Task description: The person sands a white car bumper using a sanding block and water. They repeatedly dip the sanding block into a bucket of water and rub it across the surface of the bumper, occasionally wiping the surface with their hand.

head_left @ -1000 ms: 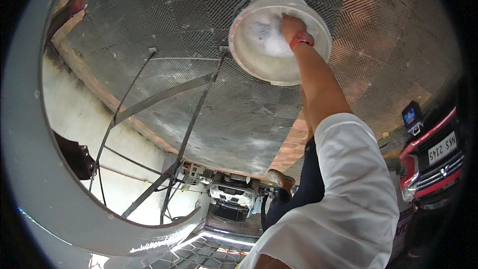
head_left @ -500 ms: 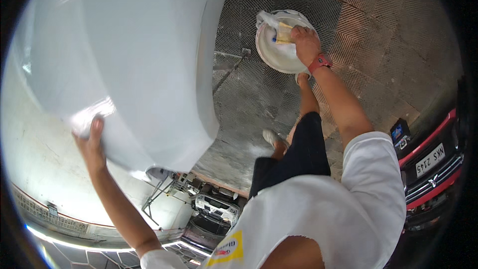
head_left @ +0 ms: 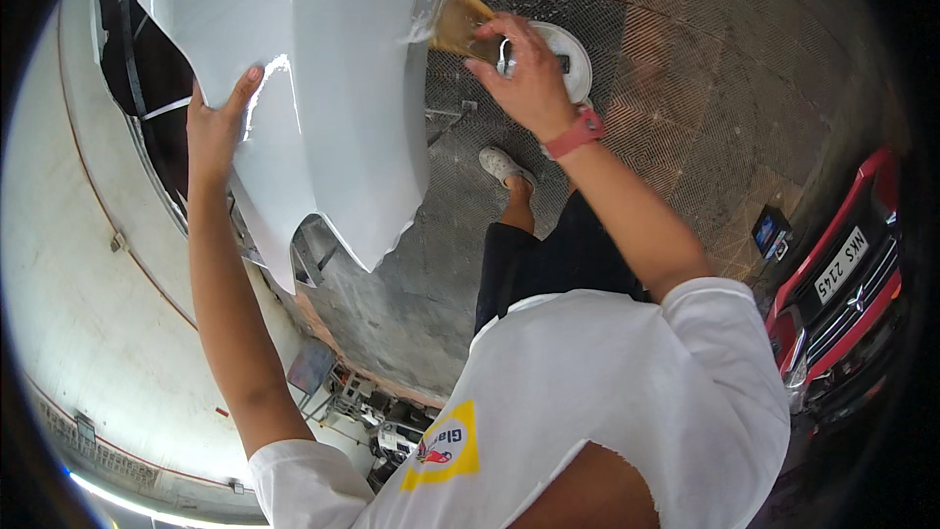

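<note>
Floor: dark metal grating [head_left: 685,69] with a reddish-brown tint, spanning the upper and right part of the view; a worn grey patch lies below the panel.
Room: a pale wall [head_left: 88,333] curves along the left edge; the front of a red car [head_left: 842,284] stands at the right edge.
Panel: a glossy white car body panel [head_left: 323,88] fills the upper left, close to the camera.
Panel axis: the long axis runs from the top of the view down to a jagged lower tip, pointing toward the person's left arm side.
Left hand: the left hand [head_left: 217,127] lies flat and open, palm against the panel's left edge.
Right hand: the right hand [head_left: 529,78] is closed around a wet yellow sponge [head_left: 458,22], held just beside the panel's right edge; whether it touches cannot be told.
Bucket: a white bucket [head_left: 573,54] stands on the grating, partly hidden behind the right hand.
Foot: a pale shoe [head_left: 501,167] rests on the grating below the bucket.
Change: half a second ago the right hand was in the bucket; it is now raised to the panel, and the left hand sits higher on the panel's edge.
</note>
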Available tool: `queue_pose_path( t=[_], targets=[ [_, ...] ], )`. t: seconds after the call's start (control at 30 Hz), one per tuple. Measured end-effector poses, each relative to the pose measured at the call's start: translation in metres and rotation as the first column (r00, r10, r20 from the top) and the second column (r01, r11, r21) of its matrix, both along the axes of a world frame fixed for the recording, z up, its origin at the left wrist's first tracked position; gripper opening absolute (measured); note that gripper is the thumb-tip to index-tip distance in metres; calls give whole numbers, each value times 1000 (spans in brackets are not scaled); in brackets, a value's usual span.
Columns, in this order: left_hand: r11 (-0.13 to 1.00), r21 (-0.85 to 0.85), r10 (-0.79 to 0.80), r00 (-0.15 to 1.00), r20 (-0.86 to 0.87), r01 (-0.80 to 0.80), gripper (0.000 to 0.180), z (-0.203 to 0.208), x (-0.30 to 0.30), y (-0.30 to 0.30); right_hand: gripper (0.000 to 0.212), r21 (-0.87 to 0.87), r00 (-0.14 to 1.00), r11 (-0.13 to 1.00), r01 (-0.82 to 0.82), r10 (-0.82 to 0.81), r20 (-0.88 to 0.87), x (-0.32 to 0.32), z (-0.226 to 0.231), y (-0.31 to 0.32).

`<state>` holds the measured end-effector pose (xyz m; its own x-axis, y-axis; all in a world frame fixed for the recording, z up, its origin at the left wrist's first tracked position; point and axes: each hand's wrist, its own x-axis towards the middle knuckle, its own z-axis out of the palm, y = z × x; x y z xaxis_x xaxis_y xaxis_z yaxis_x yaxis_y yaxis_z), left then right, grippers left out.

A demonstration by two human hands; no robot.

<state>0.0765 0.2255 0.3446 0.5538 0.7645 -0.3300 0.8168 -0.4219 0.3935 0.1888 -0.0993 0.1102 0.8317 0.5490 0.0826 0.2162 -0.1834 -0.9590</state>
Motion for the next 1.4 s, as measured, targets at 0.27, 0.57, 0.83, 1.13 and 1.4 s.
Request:
queue_pose_path(
  t=[0.27, 0.57, 0.83, 1.13, 1.4],
  targets=[
    [995, 3, -100, 994, 49, 100, 91, 3, 4, -5, 64, -61, 849, 958, 281, -277, -450, -47, -19, 98],
    [984, 34, -174, 984, 39, 173, 95, -3, -6, 4, 63, -45, 936, 971, 236, -239, -257, -168, 29, 72],
    [990, 32, -141, 990, 9, 141, 100, 0, -1, 5, 60, -116, 918, 957, 267, -289, -270, -53, -12, 109],
    [984, 18, -177, 983, 48, 176, 94, 2, 3, 1, 59, -156, 895, 939, 306, -339, -290, -23, -25, 117],
    [989, -8, -148, 988, 44, 148, 91, 1, -2, 1, 55, -100, 914, 932, 348, -361, -187, -34, -8, 125]
  ],
)
